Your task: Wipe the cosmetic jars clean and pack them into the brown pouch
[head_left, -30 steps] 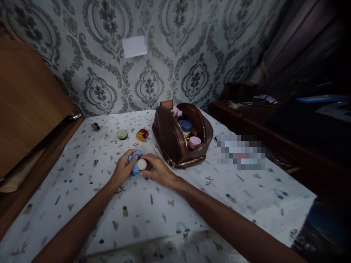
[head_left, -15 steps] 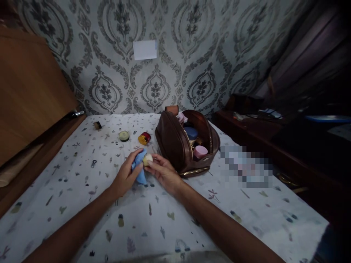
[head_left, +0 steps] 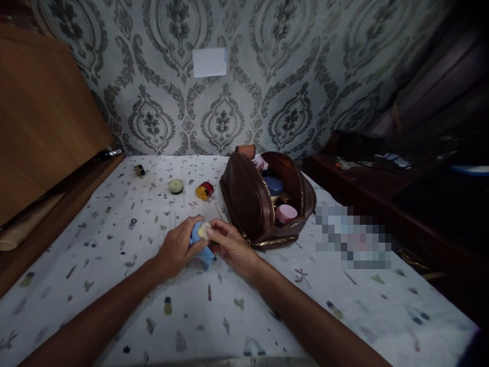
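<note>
My left hand (head_left: pixel 178 245) is closed around a light blue cloth (head_left: pixel 207 256), with a loose end hanging below the fingers. Against that cloth sits a small pale-yellow and white jar (head_left: pixel 204 231), pinched by the thumb and fingers of my right hand (head_left: pixel 232 245). Fingers cover much of the jar, so its full shape is hidden. Just beyond my hands, a red jar with a gold lid (head_left: pixel 205 190) lies on its side. Left of it rests a round pale-green tin (head_left: pixel 176 186), and farther off a small black and gold item (head_left: pixel 139 170).
An unzipped brown toiletry bag (head_left: pixel 244 199) stands right of my hands, holding a blue-lidded jar (head_left: pixel 273 185) and a pink-lidded one (head_left: pixel 286 213). A patterned white cloth (head_left: pixel 214 316) covers the surface. A wooden cabinet (head_left: pixel 46 122) borders the left; a blurred patch lies at right.
The cloth has wrapped more around the jar, and my left hand has turned over it. My right hand still pinches the jar. The whole view has shifted slightly.
</note>
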`<action>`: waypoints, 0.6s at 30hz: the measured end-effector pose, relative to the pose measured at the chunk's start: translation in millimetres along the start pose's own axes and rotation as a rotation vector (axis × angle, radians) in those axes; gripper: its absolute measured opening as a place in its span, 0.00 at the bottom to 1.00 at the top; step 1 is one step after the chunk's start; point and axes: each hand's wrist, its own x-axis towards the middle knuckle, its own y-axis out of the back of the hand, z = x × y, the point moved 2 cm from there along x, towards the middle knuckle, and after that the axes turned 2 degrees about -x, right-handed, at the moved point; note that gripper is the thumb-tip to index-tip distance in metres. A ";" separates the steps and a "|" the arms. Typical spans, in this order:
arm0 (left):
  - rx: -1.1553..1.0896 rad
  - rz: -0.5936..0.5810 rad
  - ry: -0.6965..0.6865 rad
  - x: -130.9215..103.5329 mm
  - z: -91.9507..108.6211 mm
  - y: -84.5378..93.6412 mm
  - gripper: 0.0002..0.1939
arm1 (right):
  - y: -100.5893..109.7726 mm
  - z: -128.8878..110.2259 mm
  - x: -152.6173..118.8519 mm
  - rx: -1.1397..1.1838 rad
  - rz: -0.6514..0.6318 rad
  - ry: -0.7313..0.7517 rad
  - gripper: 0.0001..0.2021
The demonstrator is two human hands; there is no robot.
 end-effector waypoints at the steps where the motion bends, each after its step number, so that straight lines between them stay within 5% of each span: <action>1: -0.017 -0.008 0.039 -0.2 0.0 0.3 0.23 | 0.2 0.1 0.1 0.002 0.008 0.006 0.23; 10: -0.139 -0.012 0.123 -0.6 -0.4 1.4 0.20 | 2.0 0.3 0.5 -0.051 0.015 0.046 0.23; 18: -0.012 0.000 -0.073 -0.3 0.5 -0.5 0.22 | 7.2 5.7 4.0 -0.197 0.043 -0.004 0.28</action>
